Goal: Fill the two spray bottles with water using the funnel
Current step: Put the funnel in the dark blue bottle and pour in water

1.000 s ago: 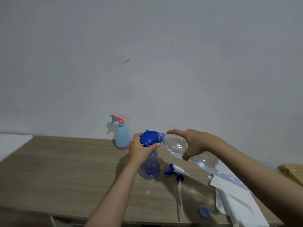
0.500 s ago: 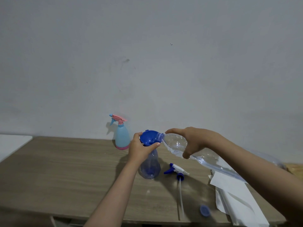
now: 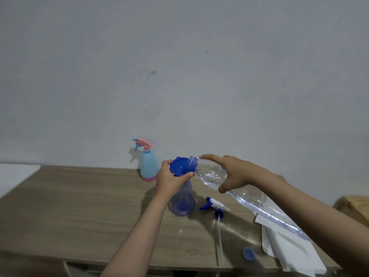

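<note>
The blue funnel (image 3: pixel 181 168) is seated in the neck of the clear spray bottle (image 3: pixel 183 200), which stands upright on the wooden table (image 3: pixel 83 206). The funnel is gripped at its rim by the left hand (image 3: pixel 171 181), thumb and fingers curled around it, probably so that it is not tipped by the weight of the water or pushed by the other bottle. The large clear water bottle (image 3: pixel 223 182) is held by the right hand (image 3: pixel 232 172), fingers over the top and thumb underneath, closed around its shoulder. It is tilted low, with its mouth laid just over the funnel rim, so that the water is guided into the funnel and not onto the table; whether water is flowing cannot be told for sure. The blue and white spray head (image 3: pixel 214 206) with its long tube is laid on the table just beside the clear bottle, taken off so that the neck is free. A small blue cap (image 3: pixel 249 254) is lying near the front edge, likely from the water bottle. The light blue spray bottle (image 3: pixel 148 166) with a pink head is kept at the back by the wall, its head on, so it is judged to be waiting or already filled. Counted: two spray bottles, one funnel, one water bottle, one loose spray head, one cap, and some white sheets (image 3: pixel 289 248) on the right side, whose number cannot be told.
</note>
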